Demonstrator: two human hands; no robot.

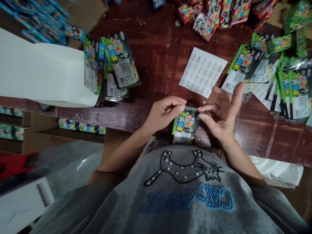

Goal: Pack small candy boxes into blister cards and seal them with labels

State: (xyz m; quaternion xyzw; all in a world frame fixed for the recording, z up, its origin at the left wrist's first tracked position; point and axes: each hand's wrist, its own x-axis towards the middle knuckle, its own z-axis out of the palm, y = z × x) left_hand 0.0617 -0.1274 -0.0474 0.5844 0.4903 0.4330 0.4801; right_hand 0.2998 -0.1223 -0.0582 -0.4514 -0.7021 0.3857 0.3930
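Observation:
A black and green printed packet (186, 125) in a clear sleeve is held at the table's near edge, close to my body. My left hand (165, 112) pinches its upper left corner between thumb and fingers. At the upper right corner, my right hand (223, 117) grips with thumb and a bent finger while its other fingers are raised. The packet's lower end reaches down toward my grey shirt. Just beyond my hands lies a white sheet of oval stickers (202, 71), turned at an angle on the dark red table.
Similar packets lie in a left pile (122, 61) and a right pile (290, 87). Red small boxes (212, 16) and green boxes (297, 29) sit at the far side. A white tray (58, 71) and blue boxes (41, 19) occupy the left; cartons (68, 135) stand below.

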